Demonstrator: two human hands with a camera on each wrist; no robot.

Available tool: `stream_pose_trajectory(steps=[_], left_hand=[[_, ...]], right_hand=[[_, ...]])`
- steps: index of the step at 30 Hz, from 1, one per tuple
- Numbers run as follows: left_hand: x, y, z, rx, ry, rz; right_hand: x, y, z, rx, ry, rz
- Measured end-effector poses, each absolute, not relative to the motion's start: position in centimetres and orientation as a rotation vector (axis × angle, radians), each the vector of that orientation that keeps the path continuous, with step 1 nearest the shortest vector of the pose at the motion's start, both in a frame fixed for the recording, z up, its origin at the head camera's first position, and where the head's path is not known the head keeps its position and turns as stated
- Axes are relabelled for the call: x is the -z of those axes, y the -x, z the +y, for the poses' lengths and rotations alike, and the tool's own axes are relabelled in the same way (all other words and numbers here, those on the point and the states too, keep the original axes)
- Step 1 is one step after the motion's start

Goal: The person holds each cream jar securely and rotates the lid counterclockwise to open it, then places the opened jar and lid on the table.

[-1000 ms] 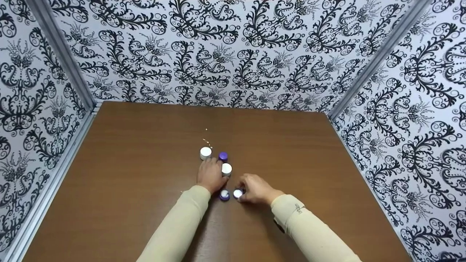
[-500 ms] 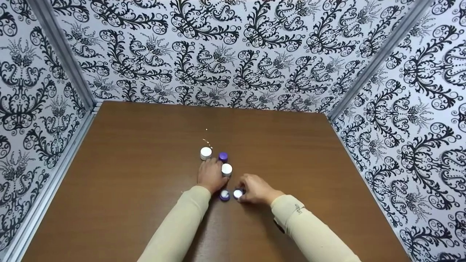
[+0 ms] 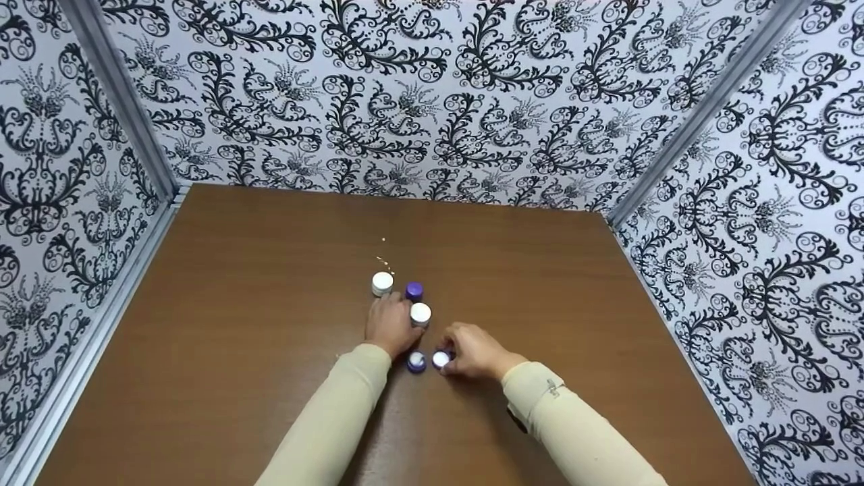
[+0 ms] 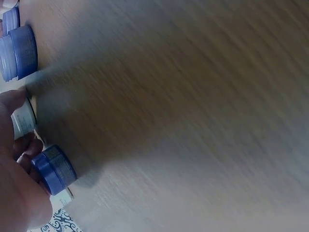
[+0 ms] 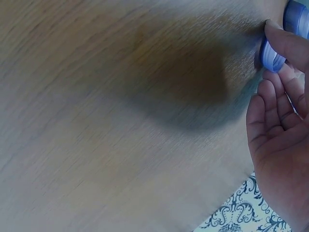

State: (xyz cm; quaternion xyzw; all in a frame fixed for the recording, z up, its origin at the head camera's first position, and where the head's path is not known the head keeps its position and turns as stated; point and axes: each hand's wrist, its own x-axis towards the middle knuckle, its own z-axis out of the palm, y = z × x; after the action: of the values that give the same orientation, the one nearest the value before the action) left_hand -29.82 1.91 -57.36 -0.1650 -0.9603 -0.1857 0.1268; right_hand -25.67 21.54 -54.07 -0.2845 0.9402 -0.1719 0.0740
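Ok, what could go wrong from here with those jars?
The right hand pinches a purple lid close beside the open purple jar: a stray move might tip that jar, or the lid could slip. The left hand, gripping a white jar, might nudge the capped purple jar next to it.

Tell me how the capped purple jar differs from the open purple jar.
The capped jar shows a purple top; the open jar shows a pale mouth. The capped jar stands farther off, near the left hand; the open jar stands closer, beside the lid in the right hand. Both are purple and upright on the table.
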Motion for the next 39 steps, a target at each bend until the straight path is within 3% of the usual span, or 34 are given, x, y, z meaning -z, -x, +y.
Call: stream_pose_trajectory(steps=[39], left_hand=[[56.6,29.3,0.8,0.829,0.542,-2.667]], right_hand=[[54.4,25.8,21.5,0.566,0.833,2.798]])
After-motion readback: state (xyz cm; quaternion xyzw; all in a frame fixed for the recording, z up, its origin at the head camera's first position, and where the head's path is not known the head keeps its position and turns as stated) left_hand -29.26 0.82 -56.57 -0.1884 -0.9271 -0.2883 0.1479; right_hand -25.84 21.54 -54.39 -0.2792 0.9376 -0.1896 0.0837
